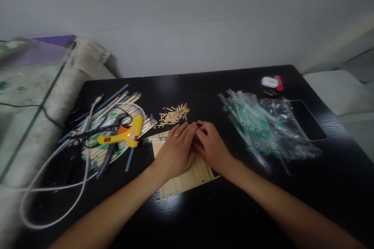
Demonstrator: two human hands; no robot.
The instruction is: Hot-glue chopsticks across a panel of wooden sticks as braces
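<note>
A flat panel of pale wooden chopsticks [184,183], laid side by side, rests on the black table. My left hand [177,149], with a ring on one finger, lies over the panel's middle, its fingers stretched toward the far edge. Against it, my right hand [212,144] bends its fingers over the far right part of the panel. The fingertips of both hands meet there, and whatever is under them is hidden. Just beyond the hands is a pile of short cut stick pieces [175,114]. A wrapped chopstick [162,138] lies at the panel's far left edge.
To the left, a yellow glue gun [124,134] with a lit orange light lies on wrapped chopsticks [102,153], with dark-bladed scissors [106,159] and a looping white cable [83,186]. To the right are empty plastic wrappers [254,120], a phone [308,120] and a white case [269,82].
</note>
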